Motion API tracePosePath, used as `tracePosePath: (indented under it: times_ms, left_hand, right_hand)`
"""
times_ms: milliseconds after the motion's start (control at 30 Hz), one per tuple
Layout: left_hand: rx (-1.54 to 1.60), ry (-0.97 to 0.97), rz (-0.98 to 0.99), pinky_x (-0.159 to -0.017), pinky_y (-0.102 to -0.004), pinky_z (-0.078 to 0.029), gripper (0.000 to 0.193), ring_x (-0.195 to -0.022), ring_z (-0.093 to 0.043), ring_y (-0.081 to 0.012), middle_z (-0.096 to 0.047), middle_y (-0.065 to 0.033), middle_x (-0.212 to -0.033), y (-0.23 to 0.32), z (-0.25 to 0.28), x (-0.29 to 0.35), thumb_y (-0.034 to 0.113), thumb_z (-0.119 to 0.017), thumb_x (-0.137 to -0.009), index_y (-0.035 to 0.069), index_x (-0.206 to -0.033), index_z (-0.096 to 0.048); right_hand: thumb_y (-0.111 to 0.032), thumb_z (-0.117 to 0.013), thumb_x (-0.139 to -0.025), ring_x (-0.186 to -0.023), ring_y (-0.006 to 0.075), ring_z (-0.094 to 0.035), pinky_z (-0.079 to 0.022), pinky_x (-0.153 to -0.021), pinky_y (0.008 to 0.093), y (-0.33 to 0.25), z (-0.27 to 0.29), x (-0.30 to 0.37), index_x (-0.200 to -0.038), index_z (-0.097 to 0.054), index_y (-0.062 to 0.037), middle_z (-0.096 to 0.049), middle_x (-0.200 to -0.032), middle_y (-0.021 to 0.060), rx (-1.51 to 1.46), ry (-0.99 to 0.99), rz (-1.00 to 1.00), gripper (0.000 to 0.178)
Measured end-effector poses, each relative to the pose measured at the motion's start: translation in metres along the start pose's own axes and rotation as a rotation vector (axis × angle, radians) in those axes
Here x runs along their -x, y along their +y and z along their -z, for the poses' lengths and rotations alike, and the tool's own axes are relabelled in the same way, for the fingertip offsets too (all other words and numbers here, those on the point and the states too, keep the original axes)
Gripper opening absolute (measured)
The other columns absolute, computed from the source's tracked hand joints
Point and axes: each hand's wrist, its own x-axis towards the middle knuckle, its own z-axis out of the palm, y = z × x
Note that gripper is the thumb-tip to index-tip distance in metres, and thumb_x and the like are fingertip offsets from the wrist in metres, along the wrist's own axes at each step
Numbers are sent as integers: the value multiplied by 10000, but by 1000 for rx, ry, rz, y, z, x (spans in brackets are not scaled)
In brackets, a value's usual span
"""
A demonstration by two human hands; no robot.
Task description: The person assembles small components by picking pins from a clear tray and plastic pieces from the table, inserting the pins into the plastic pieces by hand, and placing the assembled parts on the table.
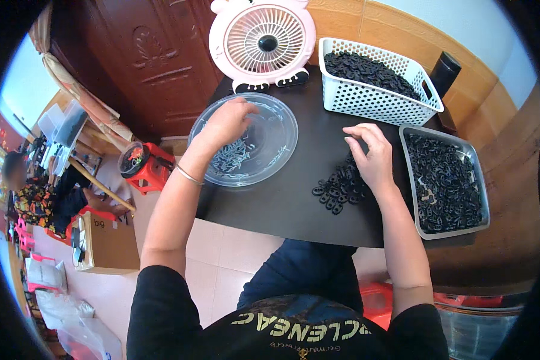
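My left hand (231,123) is over a round clear plastic lid (279,129) on the dark table. Its fingers are bent together, and whatever they may pinch is hidden. Small silvery pins (231,157) lie heaped in the lid below that wrist, with a few more scattered along its rim. To the right, my right hand (372,153) is raised at the edge of a loose pile of small black oval pieces with holes (337,189). The thumb and curved fingers of this hand stand slightly apart, with nothing visible between them.
A metal tray (414,180) of black pieces sits at the right. Behind it are a white perforated basket (378,108) full of black pieces and a dark cylinder (445,72). A pink fan (264,45) stands at the back. Another person (42,198) sits far left.
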Motion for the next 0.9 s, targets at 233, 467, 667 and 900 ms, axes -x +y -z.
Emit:
tracePosePath:
  times_ms: [233,467,667,900]
  left_hand:
    - [-204,-150,52,-740,-392,-462,172,-814,-576,-302,-584,-142,-835,-15,-3,8,27,-558,-673,53,-817,-649]
    - [-223,-60,33,-672,-405,-472,93,-753,-583,-313,-585,-147,-796,-8,-13,11,24,-550,-643,35,-705,-619]
    - [60,-21,122,-589,-339,-464,103,-629,-587,-261,-583,-128,-649,3,2,4,-23,-567,-618,4,-717,-566]
    - [323,-110,157,-587,-271,-461,101,-618,-584,-133,-605,-74,-659,-3,12,3,5,-600,-694,-1,-794,-589]
  right_hand:
    - [-9,-625,-720,-695,167,-575,-465,-612,268,6,-1,-1,-859,-623,-53,-567,-828,64,-31,-5,-9,145]
    - [-11,-620,-727,-668,158,-579,-468,-579,258,8,-1,0,-843,-624,-52,-563,-815,65,-52,-7,7,124]
    - [-12,-616,-733,-661,150,-583,-475,-560,247,10,-1,0,-823,-627,-49,-564,-809,63,-46,-9,35,98]
    - [11,-610,-733,-671,147,-568,-464,-615,244,6,-1,0,-829,-625,-18,-563,-805,70,-75,-29,-20,102]
